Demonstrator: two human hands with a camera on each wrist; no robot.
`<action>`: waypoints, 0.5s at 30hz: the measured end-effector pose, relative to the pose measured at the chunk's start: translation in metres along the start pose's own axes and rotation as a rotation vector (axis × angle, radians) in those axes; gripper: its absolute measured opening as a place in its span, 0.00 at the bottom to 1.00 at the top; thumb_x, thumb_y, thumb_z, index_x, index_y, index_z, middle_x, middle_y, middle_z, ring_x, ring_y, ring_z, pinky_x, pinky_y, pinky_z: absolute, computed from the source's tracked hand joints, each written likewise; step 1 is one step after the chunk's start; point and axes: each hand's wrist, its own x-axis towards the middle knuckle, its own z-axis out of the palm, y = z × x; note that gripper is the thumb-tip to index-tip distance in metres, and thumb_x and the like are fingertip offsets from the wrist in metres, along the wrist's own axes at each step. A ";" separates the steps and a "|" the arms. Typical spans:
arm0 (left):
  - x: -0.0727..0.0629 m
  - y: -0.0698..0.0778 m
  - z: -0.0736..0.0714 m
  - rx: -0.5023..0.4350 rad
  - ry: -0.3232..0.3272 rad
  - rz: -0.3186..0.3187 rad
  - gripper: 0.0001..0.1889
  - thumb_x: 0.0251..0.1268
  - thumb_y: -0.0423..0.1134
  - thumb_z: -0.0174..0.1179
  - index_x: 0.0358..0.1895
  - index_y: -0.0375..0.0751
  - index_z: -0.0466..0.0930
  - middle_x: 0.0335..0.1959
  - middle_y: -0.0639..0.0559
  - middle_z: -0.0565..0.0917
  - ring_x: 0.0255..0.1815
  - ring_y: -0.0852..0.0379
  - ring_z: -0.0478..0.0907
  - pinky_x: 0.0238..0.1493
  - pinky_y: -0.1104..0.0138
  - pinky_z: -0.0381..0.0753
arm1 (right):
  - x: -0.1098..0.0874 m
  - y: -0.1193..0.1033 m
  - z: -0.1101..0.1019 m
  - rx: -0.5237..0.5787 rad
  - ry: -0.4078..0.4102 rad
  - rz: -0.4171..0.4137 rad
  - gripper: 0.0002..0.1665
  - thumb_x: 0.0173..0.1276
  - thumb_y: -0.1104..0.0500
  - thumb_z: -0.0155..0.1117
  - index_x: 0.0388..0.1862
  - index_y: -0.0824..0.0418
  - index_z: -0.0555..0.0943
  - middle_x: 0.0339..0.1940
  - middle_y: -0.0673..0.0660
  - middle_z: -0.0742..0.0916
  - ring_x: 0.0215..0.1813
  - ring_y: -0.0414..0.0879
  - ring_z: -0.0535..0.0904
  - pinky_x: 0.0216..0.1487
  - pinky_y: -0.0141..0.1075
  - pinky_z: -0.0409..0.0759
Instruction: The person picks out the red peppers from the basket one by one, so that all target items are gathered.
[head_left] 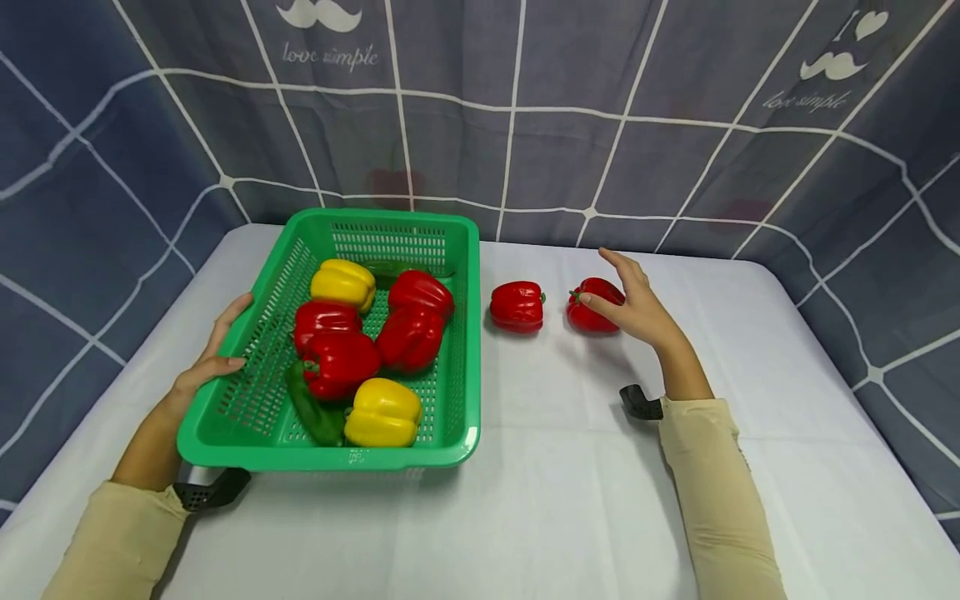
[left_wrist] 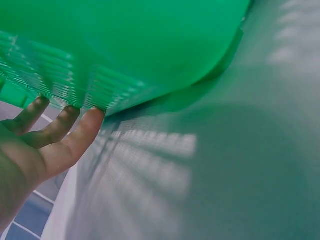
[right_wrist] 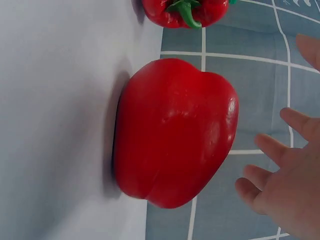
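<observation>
At the left, a green plastic basket (head_left: 330, 457) holds several red bell peppers (head_left: 341, 364), yellow bell peppers (head_left: 383, 414) and green peppers (head_left: 313, 410). My left hand (head_left: 201, 372) grips its left rim, thumb and a finger on top. From below, other fingertips (left_wrist: 90, 131) touch the slotted outer wall. My right hand (head_left: 636, 307) hovers over a red bell pepper (head_left: 594, 310) on the table, fingers spread. This same pepper (right_wrist: 175, 132) fills the middle of the right wrist view, apart from the fingers. A second loose red bell pepper (head_left: 517, 307) lies between it and the basket.
A white cloth (head_left: 555, 492) covers the table. Behind and at both sides hangs a grey-blue curtain (head_left: 562, 158) with white grid lines. Each wrist carries a small black camera mount (head_left: 640, 403).
</observation>
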 end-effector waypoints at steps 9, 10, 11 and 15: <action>0.001 -0.006 -0.008 0.158 0.037 0.076 0.39 0.49 0.26 0.37 0.70 0.55 0.46 0.66 0.68 0.48 0.68 0.69 0.38 0.62 0.77 0.30 | 0.006 -0.009 0.001 -0.008 -0.016 0.000 0.46 0.60 0.44 0.59 0.73 0.45 0.49 0.72 0.56 0.54 0.72 0.54 0.47 0.63 0.63 0.52; 0.001 -0.006 -0.009 0.155 0.037 0.073 0.39 0.49 0.27 0.37 0.70 0.56 0.46 0.66 0.68 0.48 0.68 0.68 0.38 0.62 0.77 0.30 | 0.007 -0.011 0.002 -0.006 -0.017 -0.004 0.46 0.60 0.45 0.59 0.73 0.46 0.49 0.72 0.56 0.54 0.72 0.54 0.47 0.63 0.63 0.53; 0.002 -0.006 -0.009 0.162 0.036 0.075 0.40 0.49 0.27 0.37 0.70 0.56 0.47 0.66 0.68 0.48 0.68 0.68 0.38 0.62 0.77 0.30 | 0.008 -0.013 0.002 -0.001 -0.020 -0.006 0.46 0.60 0.46 0.60 0.73 0.46 0.49 0.72 0.56 0.54 0.72 0.54 0.48 0.63 0.63 0.53; 0.004 -0.006 -0.008 0.178 0.025 0.094 0.40 0.49 0.27 0.38 0.70 0.56 0.47 0.66 0.68 0.49 0.68 0.69 0.39 0.62 0.77 0.31 | 0.010 -0.022 0.005 0.015 -0.031 -0.033 0.45 0.60 0.48 0.60 0.73 0.48 0.50 0.72 0.56 0.55 0.72 0.54 0.48 0.64 0.62 0.52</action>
